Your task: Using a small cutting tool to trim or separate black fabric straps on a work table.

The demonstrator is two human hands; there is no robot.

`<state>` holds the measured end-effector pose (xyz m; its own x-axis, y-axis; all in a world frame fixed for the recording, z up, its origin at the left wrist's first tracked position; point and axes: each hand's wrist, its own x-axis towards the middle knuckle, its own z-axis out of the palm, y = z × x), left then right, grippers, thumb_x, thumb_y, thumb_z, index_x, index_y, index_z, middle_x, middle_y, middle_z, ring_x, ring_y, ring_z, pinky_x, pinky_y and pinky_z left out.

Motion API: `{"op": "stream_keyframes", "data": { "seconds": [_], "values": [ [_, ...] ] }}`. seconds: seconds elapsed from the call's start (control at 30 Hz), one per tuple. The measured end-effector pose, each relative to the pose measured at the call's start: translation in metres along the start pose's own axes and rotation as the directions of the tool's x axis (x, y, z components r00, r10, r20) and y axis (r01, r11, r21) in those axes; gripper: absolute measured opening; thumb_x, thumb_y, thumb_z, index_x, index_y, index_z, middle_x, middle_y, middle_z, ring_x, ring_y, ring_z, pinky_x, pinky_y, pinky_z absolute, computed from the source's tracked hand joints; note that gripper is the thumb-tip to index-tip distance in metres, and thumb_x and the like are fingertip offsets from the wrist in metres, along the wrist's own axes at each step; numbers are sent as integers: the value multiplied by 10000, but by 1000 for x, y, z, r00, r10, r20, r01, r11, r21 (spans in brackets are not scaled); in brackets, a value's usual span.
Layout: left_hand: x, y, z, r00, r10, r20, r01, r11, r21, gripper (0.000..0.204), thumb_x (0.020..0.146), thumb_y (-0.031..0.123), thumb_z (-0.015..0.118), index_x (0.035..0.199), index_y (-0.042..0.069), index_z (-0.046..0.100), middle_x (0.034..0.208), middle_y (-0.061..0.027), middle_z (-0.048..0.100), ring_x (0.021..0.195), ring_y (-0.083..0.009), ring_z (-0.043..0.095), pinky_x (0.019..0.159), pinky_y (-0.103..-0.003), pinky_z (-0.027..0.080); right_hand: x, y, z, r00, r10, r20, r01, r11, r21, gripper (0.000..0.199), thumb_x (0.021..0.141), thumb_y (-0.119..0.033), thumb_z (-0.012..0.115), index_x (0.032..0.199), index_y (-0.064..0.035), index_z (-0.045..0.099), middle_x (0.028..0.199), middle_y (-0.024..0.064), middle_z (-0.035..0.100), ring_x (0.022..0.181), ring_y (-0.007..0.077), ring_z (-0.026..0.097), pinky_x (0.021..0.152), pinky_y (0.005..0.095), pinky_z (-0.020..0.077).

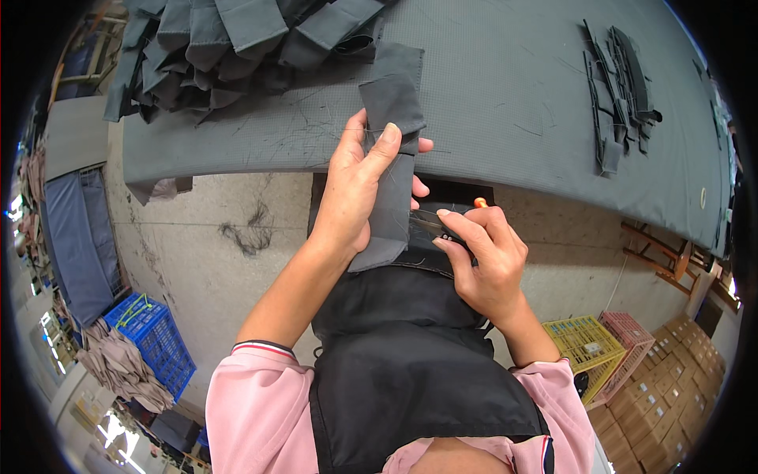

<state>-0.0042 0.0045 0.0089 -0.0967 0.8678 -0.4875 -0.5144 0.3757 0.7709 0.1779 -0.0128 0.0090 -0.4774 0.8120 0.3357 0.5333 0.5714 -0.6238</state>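
My left hand [355, 189] grips a long folded strip of dark grey fabric [392, 103], thumb on top, holding it upright in front of the table edge. My right hand [482, 253] holds small thread snips with an orange end [479, 203], their blades pointing left at the strip's right edge, next to a loose thread. Both hands hover over my black apron [410, 355].
A grey padded table [489, 95] spans the top. A heap of similar grey pieces [229, 39] lies at its back left, a smaller bundle of strips [620, 87] at the right. Thread clumps litter the floor; a blue crate [154, 336], yellow and pink crates [600, 344] and cardboard boxes stand below.
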Motion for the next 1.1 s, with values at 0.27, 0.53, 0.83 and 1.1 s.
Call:
{"op": "stream_keyframes", "data": {
  "seconds": [0.27,0.53,0.83,1.1],
  "values": [
    [-1,0,-1,1000,-4,21,4,1000,-4,519,935,345,545,1291,36,330,1010,-143,625,582,-147,610,492,-271,515,0,-1,1,999,53,-7,-52,994,101,354,616,-50,763,956,-73,667,756,54,555,578,200,531,527,304,439],
    [-3,-2,-1,999,-17,34,17,1000,-9,521,933,341,551,1296,43,324,1011,-145,623,577,-145,609,492,-264,508,-1,-4,3,999,48,-17,-46,994,95,348,626,-48,759,961,-71,668,754,50,557,566,196,528,530,298,440],
    [-5,-4,0,1000,-17,8,17,1000,21,441,941,323,537,1249,60,363,1014,-146,629,585,-140,613,487,-253,511,-3,-11,-6,1000,5,-16,-4,1000,12,332,639,-42,751,958,-63,664,755,42,548,567,183,522,518,284,425],
    [-9,-5,3,1000,-22,-1,22,1000,4,323,957,291,510,1193,93,413,1021,-146,632,585,-138,616,474,-251,521,5,-12,1,995,-19,96,16,999,35,289,639,-40,745,893,-37,606,769,56,520,572,199,536,511,301,430]
  ]
}}
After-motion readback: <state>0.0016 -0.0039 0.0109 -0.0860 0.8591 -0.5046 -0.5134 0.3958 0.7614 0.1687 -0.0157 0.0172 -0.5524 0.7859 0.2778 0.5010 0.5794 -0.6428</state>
